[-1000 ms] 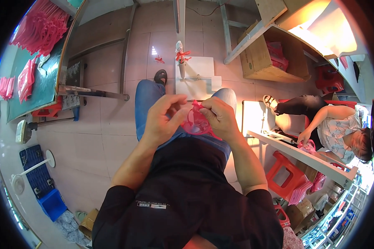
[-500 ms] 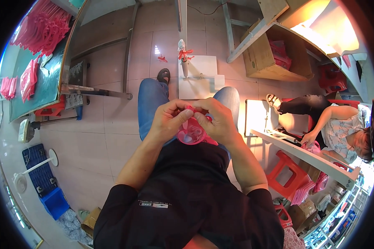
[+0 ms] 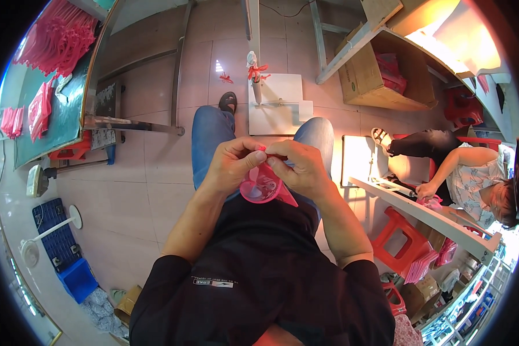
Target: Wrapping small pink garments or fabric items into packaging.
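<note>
In front of my lap, a pink see-through piece with a round rim and a pointed side (image 3: 260,189) hangs from my fingers; its exact kind I cannot make out. My left hand (image 3: 232,166) pinches its gathered red-pink top end between thumb and forefinger. Close against it, my right hand (image 3: 300,167) pinches the same end from the other side. The fingertips of the two hands nearly touch, hiding part of that end. Beyond my hands, between my feet, an upright post tied with red strips (image 3: 257,86) rises over a white base plate (image 3: 277,124).
At the far left, pink items (image 3: 40,109) lie on a green-topped table (image 3: 69,124). A cardboard box (image 3: 357,81) with pink goods stands at the far right. A co-worker (image 3: 473,173) sits at right behind a white beam (image 3: 427,213), beside a red stool (image 3: 401,242).
The pink piece has swung and turned slightly, its pointed side now showing lower right. Both hands keep their pinch with small finger shifts. The co-worker's hand moved a little.
</note>
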Demonstrator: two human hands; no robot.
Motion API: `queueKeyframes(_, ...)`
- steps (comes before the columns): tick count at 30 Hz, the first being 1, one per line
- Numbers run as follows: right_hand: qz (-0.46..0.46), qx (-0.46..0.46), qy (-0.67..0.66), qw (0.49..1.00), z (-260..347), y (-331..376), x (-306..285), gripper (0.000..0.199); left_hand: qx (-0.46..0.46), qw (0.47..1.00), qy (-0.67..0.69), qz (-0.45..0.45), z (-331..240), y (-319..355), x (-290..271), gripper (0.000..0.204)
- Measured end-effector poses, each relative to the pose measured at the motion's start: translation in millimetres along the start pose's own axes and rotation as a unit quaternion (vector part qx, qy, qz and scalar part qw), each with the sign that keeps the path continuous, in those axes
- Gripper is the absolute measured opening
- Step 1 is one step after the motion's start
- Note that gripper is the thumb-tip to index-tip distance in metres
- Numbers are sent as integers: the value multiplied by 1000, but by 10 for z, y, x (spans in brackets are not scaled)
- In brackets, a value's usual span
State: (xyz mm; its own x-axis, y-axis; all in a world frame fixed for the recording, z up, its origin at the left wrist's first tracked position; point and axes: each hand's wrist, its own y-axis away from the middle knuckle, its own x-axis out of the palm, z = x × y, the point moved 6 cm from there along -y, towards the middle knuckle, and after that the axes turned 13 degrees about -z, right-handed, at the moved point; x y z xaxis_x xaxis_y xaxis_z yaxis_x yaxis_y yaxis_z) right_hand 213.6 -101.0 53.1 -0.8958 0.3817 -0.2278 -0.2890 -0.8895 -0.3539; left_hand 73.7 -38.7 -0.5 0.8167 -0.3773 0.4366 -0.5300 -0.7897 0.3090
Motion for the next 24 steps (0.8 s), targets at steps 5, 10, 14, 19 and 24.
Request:
queueKeyframes(5, 18, 22, -20, 999, -72, 24, 10, 22, -25, 998, 49, -11, 64, 25, 15, 11)
queueKeyframes(10, 16, 37, -21, 999, -50, 0, 9, 22, -33, 999, 43, -4, 19, 17, 54, 12)
queueKeyframes(14, 19, 43, -33, 998, -80, 33, 19, 22, -56, 998, 31, 4, 60, 12, 28, 12)
queueKeyframes(19, 34, 68, -46, 996, -115, 36, 24, 21, -55, 998, 40, 9, 99, 27, 45, 12)
queueKeyframes(24, 26, 78, -65, 994, -144, 57, 28, 20, -81, 996, 29, 12, 133, 36, 37, 11)
